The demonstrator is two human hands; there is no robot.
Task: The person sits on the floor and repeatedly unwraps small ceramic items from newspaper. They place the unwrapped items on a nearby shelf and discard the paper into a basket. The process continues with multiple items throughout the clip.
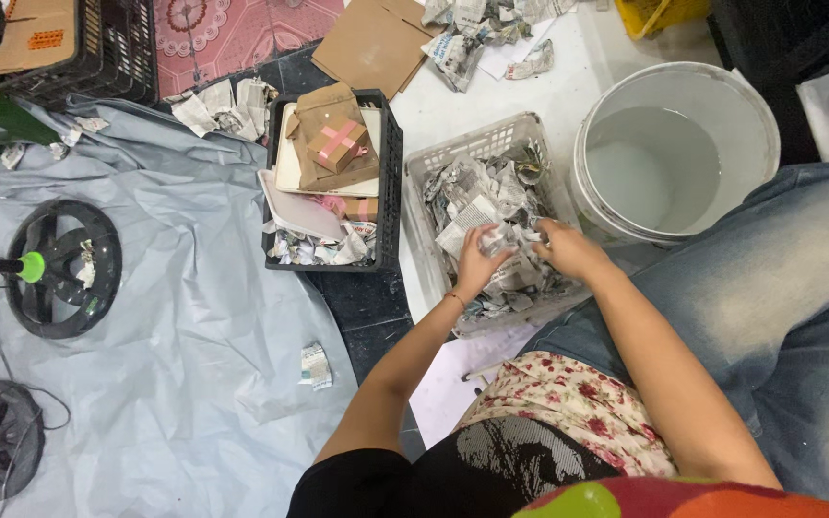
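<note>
Both bare forearms reach forward from the near edge, converging toward the middle. The left hand (477, 261) is curled, fingers bent inward. The right hand (568, 249) lies palm down, fingers pointing left, almost touching the left.

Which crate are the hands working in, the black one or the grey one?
The grey crate of crumpled newspaper: both the left hand and right hand are inside it. The black crate holds boxes.

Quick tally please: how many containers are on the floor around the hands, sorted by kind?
Grey slotted basket, full of crumpled newspaper, both the left hand and the right hand in it: 1
Black crates: 2, one with boxes, one at the top left
White bucket: 1
Yellow basket, partly cut off: 1
Total: 5
</note>
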